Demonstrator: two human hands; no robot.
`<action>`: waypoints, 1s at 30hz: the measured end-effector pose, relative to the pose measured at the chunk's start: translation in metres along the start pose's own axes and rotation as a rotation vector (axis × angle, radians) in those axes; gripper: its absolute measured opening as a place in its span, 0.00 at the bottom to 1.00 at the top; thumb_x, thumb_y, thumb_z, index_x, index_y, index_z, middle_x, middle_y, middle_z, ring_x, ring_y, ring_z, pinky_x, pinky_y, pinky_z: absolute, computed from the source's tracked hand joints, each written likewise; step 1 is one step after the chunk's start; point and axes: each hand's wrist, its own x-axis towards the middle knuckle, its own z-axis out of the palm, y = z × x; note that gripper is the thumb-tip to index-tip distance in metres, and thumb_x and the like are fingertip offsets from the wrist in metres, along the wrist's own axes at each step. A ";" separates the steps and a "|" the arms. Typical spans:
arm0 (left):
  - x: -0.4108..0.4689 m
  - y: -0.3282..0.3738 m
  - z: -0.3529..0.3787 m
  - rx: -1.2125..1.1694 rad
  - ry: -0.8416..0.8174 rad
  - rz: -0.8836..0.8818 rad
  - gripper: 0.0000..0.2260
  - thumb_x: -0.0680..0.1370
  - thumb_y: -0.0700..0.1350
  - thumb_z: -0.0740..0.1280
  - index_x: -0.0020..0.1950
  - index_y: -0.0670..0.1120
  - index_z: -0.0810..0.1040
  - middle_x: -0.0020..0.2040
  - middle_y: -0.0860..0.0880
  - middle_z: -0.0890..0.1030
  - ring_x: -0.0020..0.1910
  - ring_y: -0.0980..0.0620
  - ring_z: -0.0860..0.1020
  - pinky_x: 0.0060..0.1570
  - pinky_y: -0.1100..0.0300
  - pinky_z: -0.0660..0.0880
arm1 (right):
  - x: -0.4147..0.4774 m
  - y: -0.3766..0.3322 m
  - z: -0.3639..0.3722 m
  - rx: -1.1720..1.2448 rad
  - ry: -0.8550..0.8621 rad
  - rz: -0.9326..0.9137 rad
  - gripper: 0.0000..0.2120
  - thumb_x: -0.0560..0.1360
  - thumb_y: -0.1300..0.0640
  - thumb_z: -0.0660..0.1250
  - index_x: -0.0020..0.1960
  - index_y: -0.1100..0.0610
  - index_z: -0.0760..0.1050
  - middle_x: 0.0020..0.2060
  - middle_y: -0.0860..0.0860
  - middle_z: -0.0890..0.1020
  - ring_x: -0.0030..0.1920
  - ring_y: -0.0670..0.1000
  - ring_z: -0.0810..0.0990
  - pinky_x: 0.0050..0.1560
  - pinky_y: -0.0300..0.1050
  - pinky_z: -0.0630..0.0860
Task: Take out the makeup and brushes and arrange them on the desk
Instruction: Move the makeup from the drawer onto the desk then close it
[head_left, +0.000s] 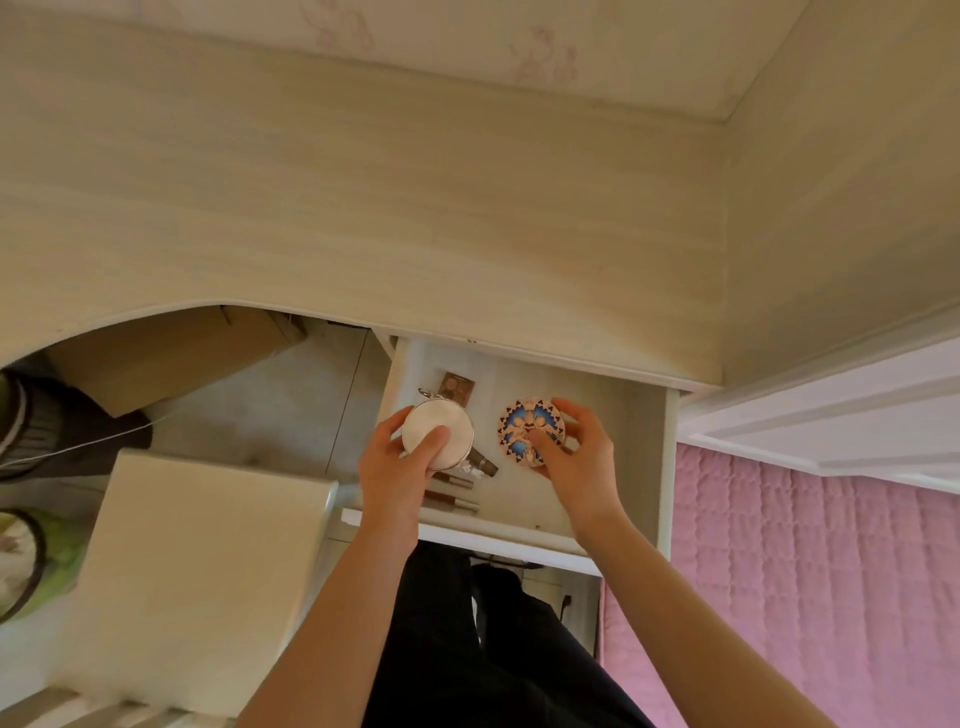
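Note:
An open white drawer (644, 457) sticks out from under the pale wooden desk (363, 197). Inside it, my left hand (397, 467) grips a round white compact (434, 431), thumb across its lid. My right hand (576, 457) holds a round compact with a blue and orange pattern (524, 428), fingers curled round its right edge. Below the white compact lie brown-handled brushes or pencils (452, 499) and a small tube (480, 464), partly hidden by my left hand. A small brown square palette (457, 387) lies at the drawer's back.
A white chair or stool (208, 561) stands left of the drawer. A pink quilted bed cover (831, 571) lies at the right under a white ledge (831, 431). A cardboard box (171, 353) sits under the desk. My dark trousers show below.

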 end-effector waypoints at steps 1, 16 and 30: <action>0.006 0.006 -0.001 0.007 -0.001 0.008 0.20 0.69 0.40 0.76 0.58 0.54 0.78 0.57 0.49 0.79 0.55 0.49 0.79 0.43 0.59 0.80 | 0.003 -0.003 0.005 -0.008 0.009 -0.008 0.19 0.75 0.61 0.69 0.62 0.48 0.71 0.52 0.47 0.77 0.48 0.46 0.81 0.44 0.46 0.82; 0.155 0.140 -0.003 0.128 -0.074 0.118 0.18 0.67 0.41 0.77 0.54 0.54 0.78 0.53 0.46 0.82 0.51 0.49 0.81 0.47 0.54 0.80 | 0.088 -0.101 0.131 0.107 0.135 -0.043 0.19 0.75 0.61 0.68 0.61 0.46 0.70 0.48 0.45 0.77 0.44 0.46 0.82 0.39 0.42 0.81; 0.242 0.180 0.012 0.320 -0.079 0.201 0.19 0.69 0.39 0.76 0.56 0.53 0.76 0.49 0.50 0.81 0.44 0.57 0.79 0.36 0.64 0.73 | 0.170 -0.139 0.187 -0.008 0.142 -0.005 0.20 0.75 0.60 0.68 0.65 0.50 0.70 0.48 0.46 0.75 0.49 0.51 0.79 0.49 0.54 0.81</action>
